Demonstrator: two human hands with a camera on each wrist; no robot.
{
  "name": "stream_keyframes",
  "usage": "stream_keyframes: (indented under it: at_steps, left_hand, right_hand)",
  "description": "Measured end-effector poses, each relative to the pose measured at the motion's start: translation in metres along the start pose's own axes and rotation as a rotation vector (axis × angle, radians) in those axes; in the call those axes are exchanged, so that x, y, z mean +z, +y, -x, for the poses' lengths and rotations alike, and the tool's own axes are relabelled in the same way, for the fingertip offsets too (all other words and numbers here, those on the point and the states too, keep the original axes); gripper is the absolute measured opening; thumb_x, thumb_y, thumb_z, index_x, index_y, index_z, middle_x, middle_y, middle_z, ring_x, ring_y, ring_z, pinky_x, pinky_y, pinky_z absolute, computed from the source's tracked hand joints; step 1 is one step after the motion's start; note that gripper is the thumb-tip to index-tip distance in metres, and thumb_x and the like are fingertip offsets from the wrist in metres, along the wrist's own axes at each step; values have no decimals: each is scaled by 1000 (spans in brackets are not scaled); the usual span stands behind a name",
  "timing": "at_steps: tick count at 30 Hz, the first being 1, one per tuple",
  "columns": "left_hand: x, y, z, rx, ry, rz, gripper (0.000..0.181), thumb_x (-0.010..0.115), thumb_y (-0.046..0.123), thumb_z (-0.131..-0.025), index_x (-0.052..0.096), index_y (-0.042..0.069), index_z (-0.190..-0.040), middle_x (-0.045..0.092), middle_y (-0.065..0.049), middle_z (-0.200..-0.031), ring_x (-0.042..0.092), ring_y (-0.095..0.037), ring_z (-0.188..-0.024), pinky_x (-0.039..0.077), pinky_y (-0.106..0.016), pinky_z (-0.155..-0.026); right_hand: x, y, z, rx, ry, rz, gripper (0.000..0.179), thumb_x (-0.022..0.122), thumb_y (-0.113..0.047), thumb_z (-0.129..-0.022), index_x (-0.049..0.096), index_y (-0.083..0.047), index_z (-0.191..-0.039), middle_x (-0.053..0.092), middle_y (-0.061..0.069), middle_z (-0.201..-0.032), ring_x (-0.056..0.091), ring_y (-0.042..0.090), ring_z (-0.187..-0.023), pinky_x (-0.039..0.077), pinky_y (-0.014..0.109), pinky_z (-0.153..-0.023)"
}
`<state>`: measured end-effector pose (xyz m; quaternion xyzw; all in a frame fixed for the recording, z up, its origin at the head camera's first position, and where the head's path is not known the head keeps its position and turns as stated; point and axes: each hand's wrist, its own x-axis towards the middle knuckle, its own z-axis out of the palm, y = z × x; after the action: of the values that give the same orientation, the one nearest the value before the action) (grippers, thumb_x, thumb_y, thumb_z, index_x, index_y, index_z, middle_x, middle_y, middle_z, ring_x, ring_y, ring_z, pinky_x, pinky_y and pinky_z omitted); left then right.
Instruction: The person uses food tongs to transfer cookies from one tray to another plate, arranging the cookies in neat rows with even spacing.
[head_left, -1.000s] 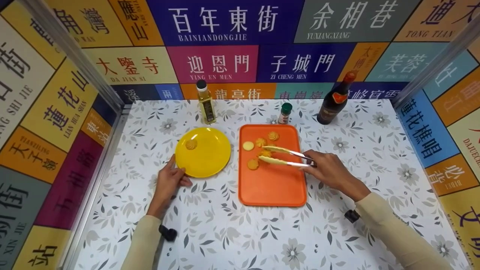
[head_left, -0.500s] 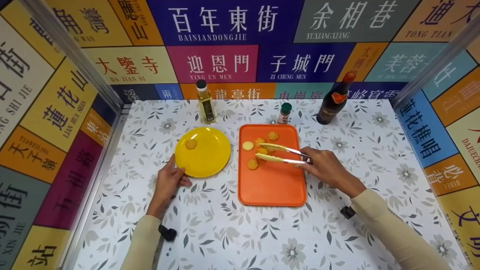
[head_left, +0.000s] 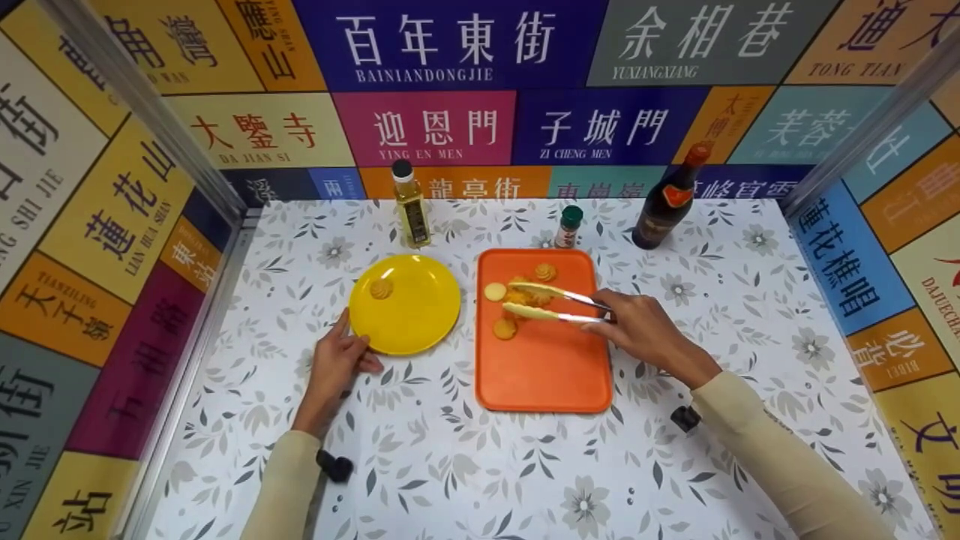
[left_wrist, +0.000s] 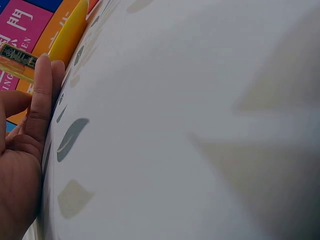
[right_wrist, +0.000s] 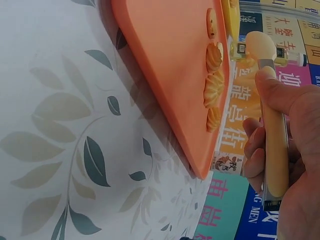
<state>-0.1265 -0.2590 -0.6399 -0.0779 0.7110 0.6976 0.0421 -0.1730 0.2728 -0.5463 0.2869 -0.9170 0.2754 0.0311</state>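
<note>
My left hand (head_left: 341, 361) holds the yellow plate (head_left: 412, 326) at its lower left rim. A single piped cookie (head_left: 381, 289) lies toward the upper left of that plate. With my right hand (head_left: 637, 326) I grip tongs (head_left: 551, 315), whose metal arms end in pale yellow tips. The tips are spread over several cookies on the orange tray (head_left: 544, 375) and partly cover them. Around them lie a swirled cookie (head_left: 545, 271), a pale round one (head_left: 495, 292) and another golden one (head_left: 505, 328). The right wrist view shows a row of cookies (right_wrist: 214, 87) on the tray.
Behind the plate stands an oil bottle (head_left: 412, 210) with a black and white cap. A small green-capped jar (head_left: 569, 225) is just behind the tray, and a dark bottle (head_left: 664, 206) stands at the back right. Sign-covered panels (head_left: 450, 124) enclose the patterned table (head_left: 450, 465).
My right hand has shifted the tongs leftward and slightly up over the cookies, their tips nearing the pale round one. My left hand stays at the plate's rim.
</note>
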Motion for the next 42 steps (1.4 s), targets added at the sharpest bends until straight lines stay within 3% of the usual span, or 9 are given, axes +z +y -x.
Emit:
stream_keyframes:
  at_steps: [9, 18, 29, 42]
  left_hand:
    - [1, -1, 0, 1, 0, -8, 73, 61, 11, -114, 22, 8, -176, 75, -28, -85, 78, -29, -67, 70, -40, -71]
    - [1, 0, 0, 9, -3, 8, 74, 61, 10, -114, 21, 8, -176, 75, -28, -85, 77, -28, -67, 70, -41, -70]
    - [1, -2, 0, 39, 3, 6, 74, 62, 8, -113, 23, 6, -175, 74, -28, -83, 78, -29, -66, 70, -38, -69]
    - [1, -1, 0, 6, 7, 4, 74, 61, 10, -114, 22, 8, -176, 75, -28, -86, 77, -28, -66, 70, -39, -69]
  right_hand:
    - [4, -2, -8, -14, -5, -10, 33, 84, -31, -100, 69, -9, -118, 68, -1, -86, 60, 13, -70, 51, 30, -59]
    - [11, -5, -17, -40, 13, 1, 34, 85, -33, -99, 69, -8, -115, 58, -1, -79, 55, 17, -66, 45, 32, -60]
    - [21, -11, -28, -8, -7, -19, 33, 85, -34, -99, 69, -8, -113, 58, 0, -78, 52, 16, -65, 43, 32, -58]
    - [31, -16, -40, -3, -38, -46, 40, 85, -34, -98, 72, -3, -121, 65, 1, -85, 55, 19, -68, 46, 33, -59]
